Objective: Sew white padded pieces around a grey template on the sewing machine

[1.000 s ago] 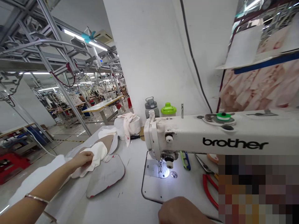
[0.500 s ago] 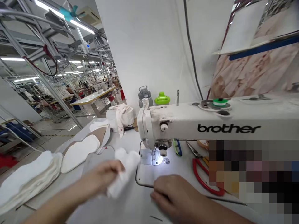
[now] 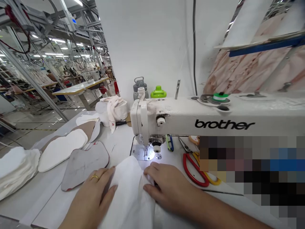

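Note:
A white fabric piece (image 3: 126, 187) lies in front of the sewing machine, its tip near the lit needle plate (image 3: 140, 152). My left hand (image 3: 92, 194), wearing a ring, holds the fabric's left edge, with fingers stretched forward and the thumb on top. At the right edge, my right hand (image 3: 169, 187) has its fingers bent and closed on the cloth. The sewing machine's needle and presser foot (image 3: 146, 149) stand just beyond the fabric. Left of my left hand lies a grey shaped template (image 3: 85, 163) with reddish marks on its edge.
White shaped pieces (image 3: 63, 149) and a stack of them (image 3: 17, 168) cover the left side. Red-handled scissors (image 3: 193, 173) and a small blue-green snipper (image 3: 170, 143) lie right of the needle. Bundled cloth (image 3: 115, 109) and a grey bottle (image 3: 140, 89) stand behind.
My left hand has brought the white fabric down and spread it before the machine. My right hand now grips its right edge. The view has shifted, uncovering the grey template.

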A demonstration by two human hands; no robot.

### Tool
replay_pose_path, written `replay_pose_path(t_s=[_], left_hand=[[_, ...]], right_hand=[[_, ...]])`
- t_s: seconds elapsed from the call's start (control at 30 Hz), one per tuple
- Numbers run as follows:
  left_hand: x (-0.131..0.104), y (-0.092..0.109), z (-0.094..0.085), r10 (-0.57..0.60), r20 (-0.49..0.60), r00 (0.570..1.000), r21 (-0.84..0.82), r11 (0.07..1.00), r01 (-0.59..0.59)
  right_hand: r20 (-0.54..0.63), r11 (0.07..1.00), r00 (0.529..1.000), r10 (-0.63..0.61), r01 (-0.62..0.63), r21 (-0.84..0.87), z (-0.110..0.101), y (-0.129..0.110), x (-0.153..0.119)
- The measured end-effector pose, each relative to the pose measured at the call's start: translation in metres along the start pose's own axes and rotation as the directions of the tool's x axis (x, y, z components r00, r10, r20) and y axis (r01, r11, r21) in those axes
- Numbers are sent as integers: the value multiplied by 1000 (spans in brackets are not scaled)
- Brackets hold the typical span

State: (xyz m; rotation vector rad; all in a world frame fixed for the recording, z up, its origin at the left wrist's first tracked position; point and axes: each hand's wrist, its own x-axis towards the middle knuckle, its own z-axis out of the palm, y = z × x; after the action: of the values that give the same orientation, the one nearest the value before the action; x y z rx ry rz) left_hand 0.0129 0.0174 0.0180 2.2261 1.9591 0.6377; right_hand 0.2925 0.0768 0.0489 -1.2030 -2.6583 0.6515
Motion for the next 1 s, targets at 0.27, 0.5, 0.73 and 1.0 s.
replay_pose_path(t_s=[0.27, 0.5, 0.73, 1.0], left_hand=[[15, 27, -11, -88, 72, 994, -82, 992, 93], [27, -10, -50, -224, 43, 974, -287, 931, 227], [28, -23, -47, -215, 111, 970, -419, 875, 242], [36, -32, -63, -365, 24, 931, -541, 778, 319]], right_hand=[[-19, 998, 1000, -7, 6, -55, 7, -1, 2], [-23, 995, 999, -27, 29, 91, 11, 3, 2], [-45, 968, 998, 54, -42, 248, 8, 3, 5], [-60, 963, 996, 72, -54, 264, 7, 5, 5]])
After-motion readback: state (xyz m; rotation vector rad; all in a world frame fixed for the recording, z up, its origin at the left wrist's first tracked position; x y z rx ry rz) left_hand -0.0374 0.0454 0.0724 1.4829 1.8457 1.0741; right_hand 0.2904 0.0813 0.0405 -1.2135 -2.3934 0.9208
